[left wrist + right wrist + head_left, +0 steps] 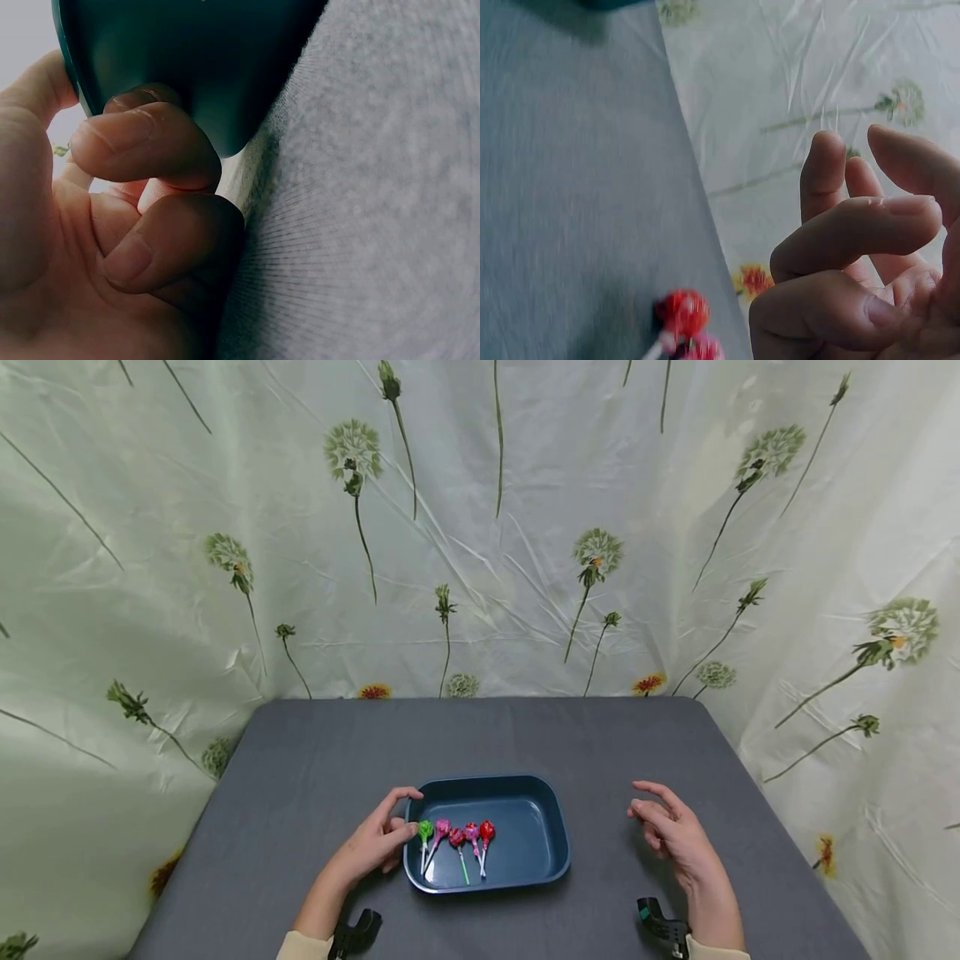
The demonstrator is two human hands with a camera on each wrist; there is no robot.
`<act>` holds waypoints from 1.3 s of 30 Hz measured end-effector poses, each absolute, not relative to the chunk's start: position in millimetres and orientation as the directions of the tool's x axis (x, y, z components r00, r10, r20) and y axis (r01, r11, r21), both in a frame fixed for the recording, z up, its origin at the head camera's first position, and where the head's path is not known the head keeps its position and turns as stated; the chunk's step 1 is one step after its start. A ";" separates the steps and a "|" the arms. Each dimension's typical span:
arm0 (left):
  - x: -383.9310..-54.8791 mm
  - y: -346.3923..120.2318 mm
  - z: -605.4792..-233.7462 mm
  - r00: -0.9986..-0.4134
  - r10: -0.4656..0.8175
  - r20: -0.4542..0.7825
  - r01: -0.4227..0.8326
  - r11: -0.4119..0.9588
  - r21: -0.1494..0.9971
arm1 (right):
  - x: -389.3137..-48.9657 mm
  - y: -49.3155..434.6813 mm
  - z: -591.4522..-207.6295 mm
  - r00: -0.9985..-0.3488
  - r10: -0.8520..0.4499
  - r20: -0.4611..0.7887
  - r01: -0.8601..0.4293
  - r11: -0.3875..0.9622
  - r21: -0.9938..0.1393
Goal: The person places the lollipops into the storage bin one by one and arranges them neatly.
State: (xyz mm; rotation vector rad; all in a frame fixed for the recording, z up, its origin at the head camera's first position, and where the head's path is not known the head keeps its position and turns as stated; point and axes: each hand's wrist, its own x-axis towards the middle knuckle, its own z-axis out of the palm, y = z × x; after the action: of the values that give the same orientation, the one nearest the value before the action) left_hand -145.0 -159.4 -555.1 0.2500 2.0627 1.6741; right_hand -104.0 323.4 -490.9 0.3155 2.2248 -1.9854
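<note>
My left hand (372, 846) is at the left side of a dark blue rectangular tray (558, 835). Its thumb is over the rim, and the index fingertip is on the far left corner. In the left wrist view, curled fingers (146, 142) lie against the outer wall of the tray (202, 45). Several wrapped lollipops lie in the tray's left half, among them a green lollipop (425, 829) and a red lollipop (487, 831). Off to the right, my right hand (678, 839) hovers over the table with bent fingers, holding nothing.
A grey cloth covers the table (480, 735). A pale curtain (480, 552) with dandelion prints hangs around its back and sides. In the right wrist view, a red lollipop (684, 311) and a pink lollipop (703, 348) show against the grey cloth.
</note>
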 end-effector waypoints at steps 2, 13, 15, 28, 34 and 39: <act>-145.1 -159.2 -553.4 -0.873 0.423 -0.241 -0.151 0.237 0.960 | -102.9 330.2 -492.7 -0.967 0.074 -0.245 0.251 0.090 -0.964; -146.4 -160.5 -552.0 -0.879 0.425 -0.216 -0.115 0.250 0.961 | -102.1 350.1 -500.3 -0.942 0.176 -0.287 0.308 0.108 -0.945; -146.7 -160.6 -552.0 -0.882 0.422 -0.209 -0.105 0.255 0.961 | -103.0 352.3 -502.0 -0.940 0.180 -0.290 0.313 0.119 -0.942; -146.2 -160.0 -553.7 -0.875 0.440 -0.203 -0.104 0.240 0.965 | -106.8 359.9 -520.6 -0.928 0.200 -0.313 0.352 0.203 -0.914; -145.5 -160.6 -556.4 -0.870 0.463 -0.168 -0.072 0.218 0.973 | -106.8 357.7 -522.1 -0.914 0.187 -0.360 0.397 0.227 -0.890; -147.0 -160.4 -555.7 -0.867 0.463 -0.183 -0.090 0.216 0.972 | -110.3 353.5 -521.3 -0.903 0.180 -0.390 0.424 0.233 -0.875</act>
State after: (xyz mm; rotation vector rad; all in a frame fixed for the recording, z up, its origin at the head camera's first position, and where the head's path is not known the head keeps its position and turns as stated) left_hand -147.0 -160.4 -555.7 0.3445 2.0590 1.6915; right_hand -110.3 353.5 -521.3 0.5725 2.2951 -1.7349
